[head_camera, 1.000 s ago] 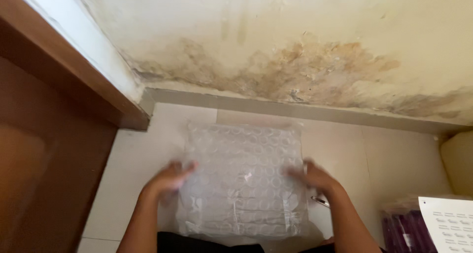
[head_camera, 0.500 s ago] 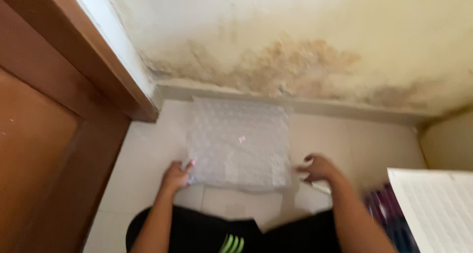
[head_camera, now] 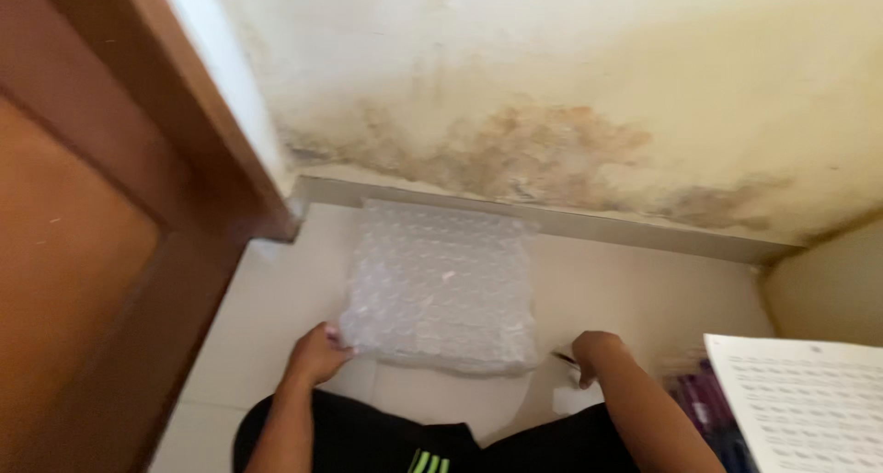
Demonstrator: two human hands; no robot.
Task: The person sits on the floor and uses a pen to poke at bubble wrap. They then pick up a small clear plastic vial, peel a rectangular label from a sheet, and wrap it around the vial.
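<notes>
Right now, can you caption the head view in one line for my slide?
Left hand grips the clear bubble-wrapped flat parcel on the pale tiled floor; right hand rests on the floor beside it.

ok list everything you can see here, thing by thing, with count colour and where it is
bubble wrap bundle: one, clear, flat on the floor against the base of the wall
floor: pale tiles
wall: cream, with brown damp stains low down
door: one, brown wood, at the left
printed sheet: one, white, lower right
purple items in clear wrap: number unclear, beside the sheet, partly hidden
small dark object: one, at the right hand, too blurred to name
black shorts: bottom centre, with green stripes
left hand: grips the bundle's near left corner
right hand: on the floor, off the bundle
</notes>
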